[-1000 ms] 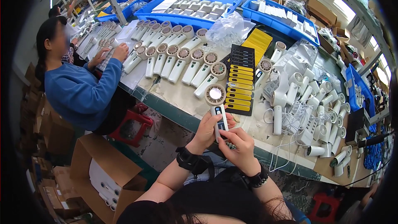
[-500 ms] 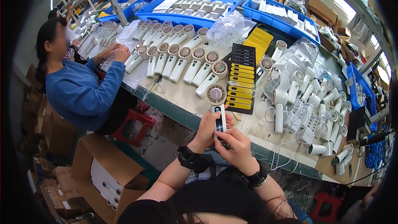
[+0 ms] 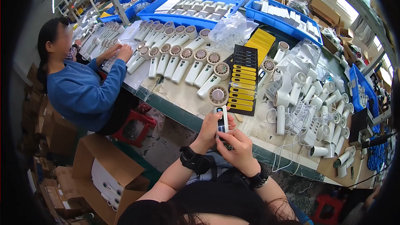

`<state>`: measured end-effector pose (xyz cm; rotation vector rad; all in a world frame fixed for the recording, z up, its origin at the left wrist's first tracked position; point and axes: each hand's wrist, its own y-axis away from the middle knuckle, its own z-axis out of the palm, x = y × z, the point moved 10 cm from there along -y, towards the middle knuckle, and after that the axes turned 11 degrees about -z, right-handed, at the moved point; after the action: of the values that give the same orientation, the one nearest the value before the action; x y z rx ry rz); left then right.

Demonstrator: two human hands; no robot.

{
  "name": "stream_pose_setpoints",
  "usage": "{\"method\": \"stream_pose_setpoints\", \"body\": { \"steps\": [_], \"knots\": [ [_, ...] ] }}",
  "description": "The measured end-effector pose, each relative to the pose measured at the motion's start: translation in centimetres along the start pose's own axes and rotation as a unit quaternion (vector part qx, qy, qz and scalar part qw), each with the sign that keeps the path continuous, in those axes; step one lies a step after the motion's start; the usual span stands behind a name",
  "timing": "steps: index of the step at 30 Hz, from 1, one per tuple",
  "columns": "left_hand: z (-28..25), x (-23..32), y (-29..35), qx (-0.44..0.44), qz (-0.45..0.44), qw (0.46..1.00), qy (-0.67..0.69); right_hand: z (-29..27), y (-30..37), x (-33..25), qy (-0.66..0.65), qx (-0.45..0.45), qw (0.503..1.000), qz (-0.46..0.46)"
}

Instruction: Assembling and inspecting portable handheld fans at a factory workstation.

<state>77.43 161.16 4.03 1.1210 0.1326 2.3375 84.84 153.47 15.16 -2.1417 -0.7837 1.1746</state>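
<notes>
A white handheld fan (image 3: pixel 221 124) with a beige round head stands upright before me at the table's front edge. Its handle has a dark strip with a small lit display. My left hand (image 3: pixel 207 130) is wrapped round the handle, thumb on its front beside the display. At the handle's lower end, my right hand (image 3: pixel 236 145) pinches with thumb and forefinger; the exact spot between the fingertips is too small to make out. Just beyond the fan lies a sheet of black and yellow label strips (image 3: pixel 242 84). Rows of similar fans (image 3: pixel 179 63) lie to its left.
At right are piled white fan parts (image 3: pixel 325 116) with tangled cables and a clear plastic bag (image 3: pixel 298 58). Blue trays (image 3: pixel 193 19) line the back. A person in blue (image 3: pixel 83 87) works at left near a red stool (image 3: pixel 135 128). An open carton (image 3: pixel 104 154) stands on the floor.
The whole view has shifted very slightly. Both hands keep their hold on the fan, with almost no visible movement.
</notes>
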Motion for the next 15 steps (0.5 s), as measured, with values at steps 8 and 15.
{"method": "stream_pose_setpoints", "body": {
  "steps": [8,15],
  "knots": [
    [0.8,-0.2,0.3,-0.015,-0.019,1.0,0.009,-0.6,0.2,0.2,0.005,0.013,1.0,0.01],
    [1.2,-0.2,0.5,-0.028,-0.03,0.999,0.013,-0.9,0.1,0.1,0.016,0.019,1.0,-0.001]
  ]
}}
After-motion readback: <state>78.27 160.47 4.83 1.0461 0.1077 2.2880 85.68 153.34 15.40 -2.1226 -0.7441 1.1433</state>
